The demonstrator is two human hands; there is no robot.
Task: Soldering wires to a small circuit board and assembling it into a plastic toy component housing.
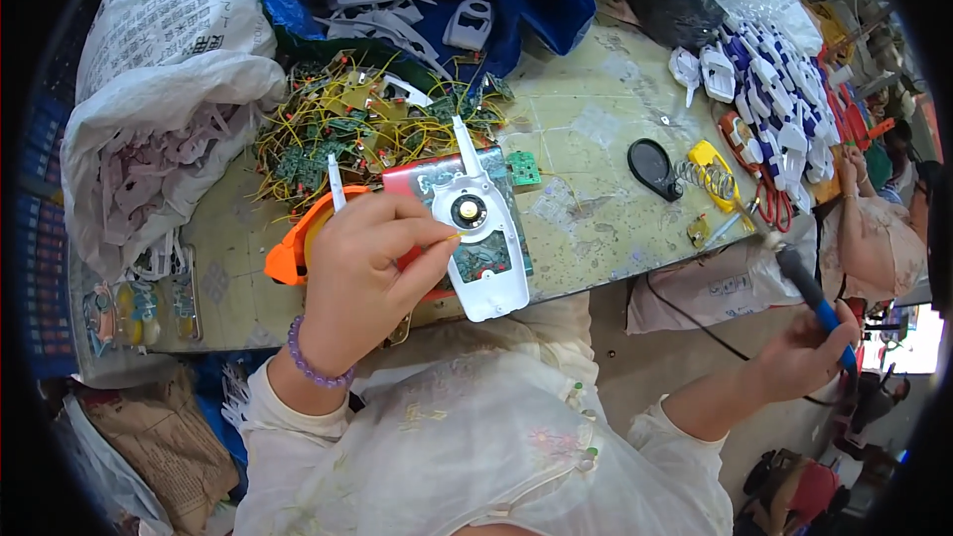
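In front of me a white plastic walkie-talkie-shaped housing (499,296) with a stubby antenna lies face down on the table edge. A round black speaker (469,211) and a green circuit board (480,256) sit inside it. My left hand (362,256) reaches over its left side, thumb and forefinger pinched on a thin yellow wire (458,235) beside the speaker. Off to the right, my right hand (802,359) grips a blue-handled soldering iron (806,283), its tip pointing up-left near a spring iron stand (707,177), apart from the housing.
A heap of green circuit boards with yellow wires (347,129) lies behind the housing. A blue bag (556,10) of white casings and a white sack (179,20) stand beyond. Rightward are a black oval dish (653,167), red-handled scissors (777,208), stacked white-purple parts (779,89) and another person's arm (852,218).
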